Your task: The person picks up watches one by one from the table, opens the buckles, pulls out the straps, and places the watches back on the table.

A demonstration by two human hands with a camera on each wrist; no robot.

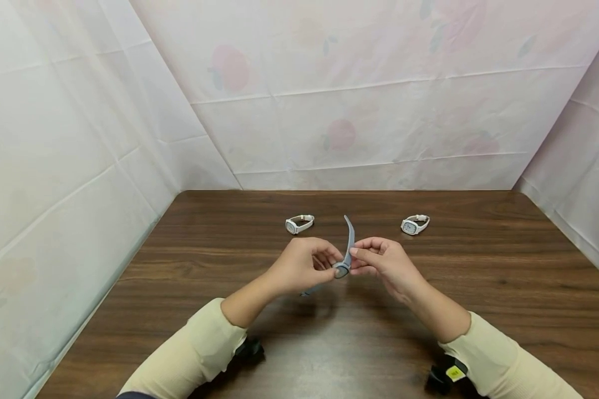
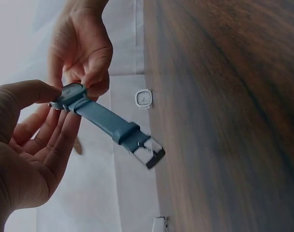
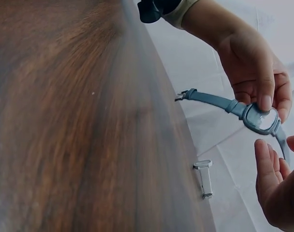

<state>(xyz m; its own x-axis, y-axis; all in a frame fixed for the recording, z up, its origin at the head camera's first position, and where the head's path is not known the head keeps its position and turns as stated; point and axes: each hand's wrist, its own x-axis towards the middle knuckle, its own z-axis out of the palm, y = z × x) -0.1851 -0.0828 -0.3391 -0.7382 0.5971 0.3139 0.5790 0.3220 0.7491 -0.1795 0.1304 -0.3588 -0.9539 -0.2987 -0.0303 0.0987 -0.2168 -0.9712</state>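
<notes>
A blue-grey wristwatch (image 1: 341,270) is held up over the table between both hands, its strap unfastened. My left hand (image 1: 301,266) pinches the watch case, thumb over the dial. My right hand (image 1: 386,269) pinches the strap half that rises beside the case, between thumb and fingers. In the left wrist view, the other strap half (image 2: 101,118) slants down to a metal buckle (image 2: 151,153) with a keeper loop near it. The right wrist view shows the rounded dial (image 3: 259,120) catching the light.
Two white watches stand farther back on the dark wooden table (image 1: 189,249): one white watch (image 1: 292,226) behind my left hand, another white watch (image 1: 409,227) behind my right. Pale fruit-print sheets (image 1: 339,83) hang around the table. Black wrist devices (image 1: 251,350) sit under both sleeves.
</notes>
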